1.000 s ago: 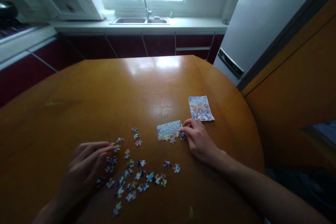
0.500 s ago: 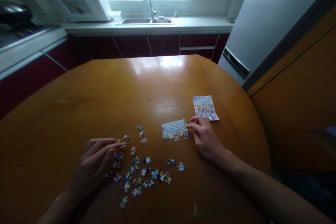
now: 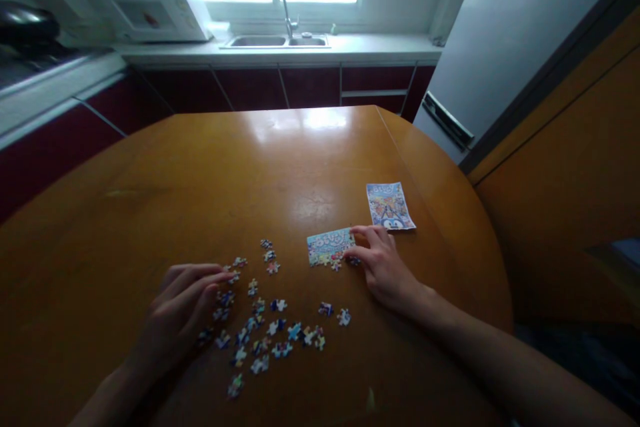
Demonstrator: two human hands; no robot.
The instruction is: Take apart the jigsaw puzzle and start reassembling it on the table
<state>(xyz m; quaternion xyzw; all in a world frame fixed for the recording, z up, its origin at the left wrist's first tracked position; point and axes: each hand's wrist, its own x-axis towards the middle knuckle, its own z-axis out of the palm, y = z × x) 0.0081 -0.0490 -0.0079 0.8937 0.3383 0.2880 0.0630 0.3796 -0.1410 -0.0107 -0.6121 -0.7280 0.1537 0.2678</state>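
A partly assembled jigsaw puzzle, pale blue with lettering on top and colourful lower pieces, lies flat on the table. My right hand grips its right end, forefinger near the top corner and thumb on the lower right pieces, partly covering them. On the left, my left hand rests with fingers close together, the tips on a small puzzle piece. Loose puzzle pieces lie scattered between the hands. Beyond my right hand is a printed picture sheet with a blue penguin-like figure.
The wooden table has a rounded edge. Past it stand a counter with a sink and tap, a white microwave at left, and a tall fridge at right.
My right hand has shifted slightly left, its thumb now over the puzzle's lower right pieces. More of the picture sheet's bottom shows. My left hand has stayed put.
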